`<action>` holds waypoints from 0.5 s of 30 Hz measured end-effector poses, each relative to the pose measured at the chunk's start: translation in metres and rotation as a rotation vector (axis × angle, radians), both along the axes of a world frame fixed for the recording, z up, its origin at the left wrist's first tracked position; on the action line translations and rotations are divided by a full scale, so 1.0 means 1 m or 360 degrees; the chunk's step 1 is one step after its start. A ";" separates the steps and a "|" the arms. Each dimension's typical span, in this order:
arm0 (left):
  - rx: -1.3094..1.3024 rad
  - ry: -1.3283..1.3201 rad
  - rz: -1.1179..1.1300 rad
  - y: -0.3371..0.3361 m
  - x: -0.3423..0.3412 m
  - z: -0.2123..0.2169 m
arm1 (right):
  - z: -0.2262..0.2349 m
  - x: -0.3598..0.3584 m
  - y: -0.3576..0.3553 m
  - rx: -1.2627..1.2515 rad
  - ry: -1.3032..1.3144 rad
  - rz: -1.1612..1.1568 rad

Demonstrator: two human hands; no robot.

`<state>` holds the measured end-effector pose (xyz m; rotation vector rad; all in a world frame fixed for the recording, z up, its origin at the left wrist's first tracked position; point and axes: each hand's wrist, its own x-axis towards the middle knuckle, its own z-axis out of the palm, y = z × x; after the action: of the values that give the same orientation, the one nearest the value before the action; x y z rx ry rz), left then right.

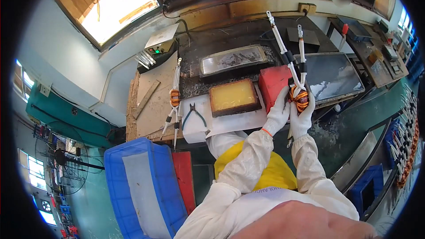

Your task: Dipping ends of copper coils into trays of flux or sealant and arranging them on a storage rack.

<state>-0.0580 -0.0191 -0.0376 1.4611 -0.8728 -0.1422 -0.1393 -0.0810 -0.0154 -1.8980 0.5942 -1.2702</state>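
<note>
Both gloved hands, left [279, 113] and right [303, 117], clamp their fingers around a copper coil [301, 98] above the bench edge, beside a red block [273, 86]. Cupped from both sides, the coil seems steadied so its two white leads [287, 44] stay clear. The leads run up and away from the worker, long axis near vertical. A second coil [175, 98] lies by pliers [193, 114]

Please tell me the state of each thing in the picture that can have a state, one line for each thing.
Left hand: gloved, closed on the coil.
Right hand: gloved, closed on the coil.
Coil: held up between both hands, two white leads pointing upward.
Second coil: lying on the wooden board, untouched.
Pliers: lying on white paper, handles spread.
Yellow tray: full of yellow liquid.
Blue crate: open.
</note>
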 end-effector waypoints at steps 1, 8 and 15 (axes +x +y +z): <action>0.0032 0.0049 -0.0009 0.000 -0.001 0.000 | -0.001 0.000 -0.001 -0.0008 -0.0012 -0.0005; -0.0070 0.0038 -0.0030 -0.005 0.004 -0.009 | -0.005 0.002 -0.004 -0.0136 -0.0049 -0.0080; 0.0095 0.0089 -0.0013 0.000 -0.001 0.001 | -0.003 0.000 -0.004 -0.0132 -0.0058 -0.0078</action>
<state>-0.0589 -0.0188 -0.0366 1.5021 -0.8352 -0.2157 -0.1395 -0.0852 -0.0188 -1.9339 0.5805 -1.3769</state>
